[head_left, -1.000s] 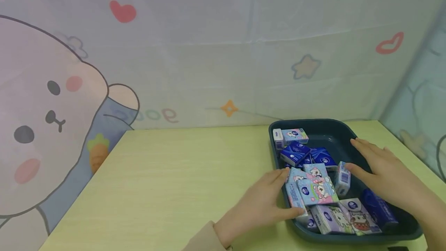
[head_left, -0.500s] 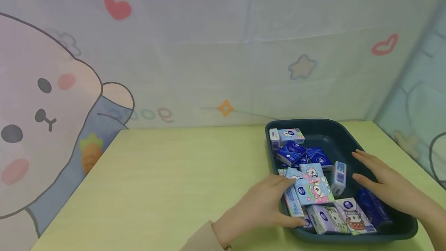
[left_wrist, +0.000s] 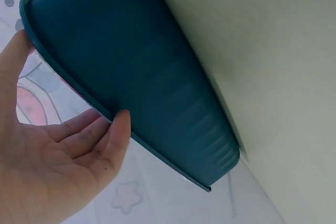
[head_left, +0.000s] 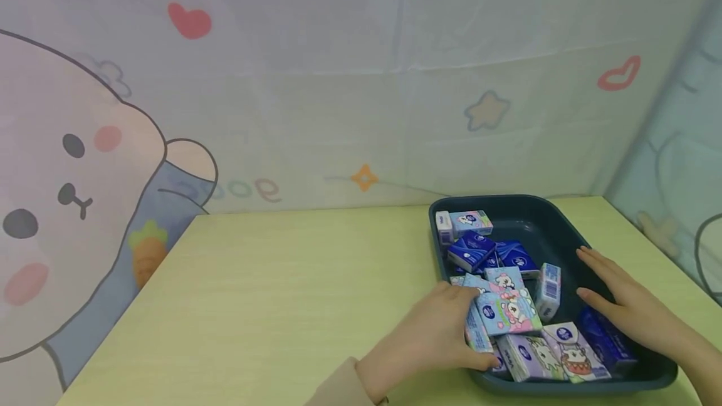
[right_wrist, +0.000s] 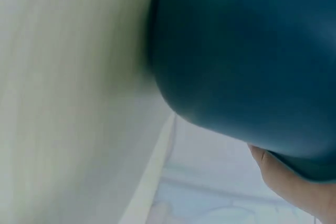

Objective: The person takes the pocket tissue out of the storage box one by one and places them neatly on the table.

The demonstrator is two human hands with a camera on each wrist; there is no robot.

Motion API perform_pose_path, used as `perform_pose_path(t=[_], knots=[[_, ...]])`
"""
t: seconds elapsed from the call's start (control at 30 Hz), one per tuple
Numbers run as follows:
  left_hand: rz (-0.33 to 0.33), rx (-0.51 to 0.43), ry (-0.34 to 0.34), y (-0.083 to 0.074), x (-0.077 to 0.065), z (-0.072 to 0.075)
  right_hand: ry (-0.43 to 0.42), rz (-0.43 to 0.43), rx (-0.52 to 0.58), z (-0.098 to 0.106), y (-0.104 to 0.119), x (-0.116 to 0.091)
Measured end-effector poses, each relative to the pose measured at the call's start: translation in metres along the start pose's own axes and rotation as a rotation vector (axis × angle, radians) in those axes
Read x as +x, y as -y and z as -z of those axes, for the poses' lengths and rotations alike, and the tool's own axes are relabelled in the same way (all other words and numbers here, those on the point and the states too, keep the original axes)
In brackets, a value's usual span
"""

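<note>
A dark teal plastic tray [head_left: 519, 205] stands at the table's right side with several small tissue packs in it. My left hand [head_left: 437, 334] reaches over its left rim, thumb and fingers spread either side of a light blue tissue pack [head_left: 478, 332]. From the left wrist, that hand [left_wrist: 58, 161] straddles the rim, with one finger outside the tray wall [left_wrist: 131, 66]. A printed pack [head_left: 510, 313] lies beside its fingertips. My right hand [head_left: 632, 309] rests over the right rim, fingers loosely extended, near a dark blue pack [head_left: 606, 340].
A pale yellow table [head_left: 293, 281] extends left of the tray. Behind it hangs a printed cloth [head_left: 316, 80] with hearts and a cartoon animal. At the right is a bluish cloth [head_left: 671, 168], with a dark cable [head_left: 701, 255] along it.
My left hand's fingers have come further in over the rim, covering more of the light blue pack. My right hand has drawn back slightly from the upright pack. The view has shifted a little.
</note>
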State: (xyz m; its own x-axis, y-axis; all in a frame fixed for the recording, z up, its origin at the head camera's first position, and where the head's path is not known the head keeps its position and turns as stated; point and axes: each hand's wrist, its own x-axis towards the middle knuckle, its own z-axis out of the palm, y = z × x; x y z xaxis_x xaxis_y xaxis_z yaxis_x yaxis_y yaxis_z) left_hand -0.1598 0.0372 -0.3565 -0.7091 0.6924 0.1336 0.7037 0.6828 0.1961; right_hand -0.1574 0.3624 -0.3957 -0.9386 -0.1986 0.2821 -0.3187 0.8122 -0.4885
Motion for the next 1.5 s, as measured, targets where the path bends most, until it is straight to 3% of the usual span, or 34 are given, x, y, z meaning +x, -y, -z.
perform_pose_path(t=[0.13,0.3,0.57,0.83,1.03,1.3,1.5], knots=[[0.020,0.020,0.016,-0.002,0.001,0.002,-0.020,-0.007,-0.011,-0.002,-0.005,-0.001],[0.020,0.010,0.016,-0.003,0.000,0.003,-0.062,0.032,-0.104,-0.008,-0.010,-0.004],[0.018,-0.060,0.028,-0.001,-0.002,0.012,-0.077,0.036,-0.153,-0.011,-0.011,-0.004],[-0.002,-0.158,0.072,0.011,-0.004,0.028,-0.048,-0.045,-0.105,-0.007,-0.013,-0.002],[0.012,-0.176,0.104,0.020,-0.005,0.030,-0.034,-0.065,-0.091,-0.004,-0.014,-0.002],[0.043,-0.269,0.076,0.029,-0.006,0.032,-0.047,-0.042,-0.101,-0.006,-0.015,-0.003],[0.076,-0.353,0.033,0.044,-0.006,0.036,-0.070,-0.009,-0.108,-0.008,-0.015,-0.002]])
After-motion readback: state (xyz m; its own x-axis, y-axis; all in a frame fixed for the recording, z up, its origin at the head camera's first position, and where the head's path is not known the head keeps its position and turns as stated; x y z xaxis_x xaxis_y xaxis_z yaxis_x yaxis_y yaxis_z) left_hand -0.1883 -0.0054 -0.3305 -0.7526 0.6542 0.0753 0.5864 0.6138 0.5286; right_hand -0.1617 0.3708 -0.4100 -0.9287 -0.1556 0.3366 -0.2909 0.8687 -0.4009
